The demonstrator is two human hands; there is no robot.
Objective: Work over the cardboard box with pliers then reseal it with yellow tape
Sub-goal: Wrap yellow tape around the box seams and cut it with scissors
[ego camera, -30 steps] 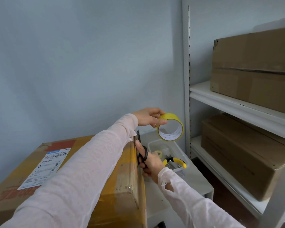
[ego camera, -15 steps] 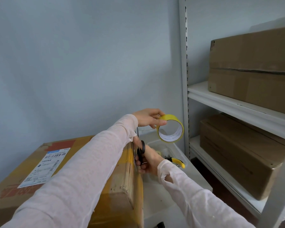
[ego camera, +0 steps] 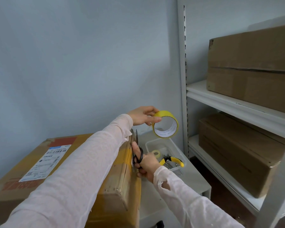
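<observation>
**Taping stage, looks like the snip is coming up**

The person's left grip [ego camera: 142,116] is pinching the yellow tape roll [ego camera: 165,125] by its rim and holding it up in the air, just past the far right corner of the cardboard box [ego camera: 31,162]. The right grip [ego camera: 147,165] is clenched through the handles of black scissors [ego camera: 137,155]. The blades are pointing up along the box's right edge, just below the roll. The strip between roll and box isn't really showing up, so it's hard to say whether the blades are on tape yet.

As for progress, the pliers [ego camera: 171,160] are lying untouched in the clear bin [ego camera: 158,142] on the white table [ego camera: 192,180] right of the box, so the plier work is probably done. The box is sitting with its flaps down and is showing yellow bands across the top and down the right side, so the resealing seems well along.

What's likely remaining is making this cut, pressing the loose end flat, maybe adding one more strip, and putting the tools back in the bin.
</observation>
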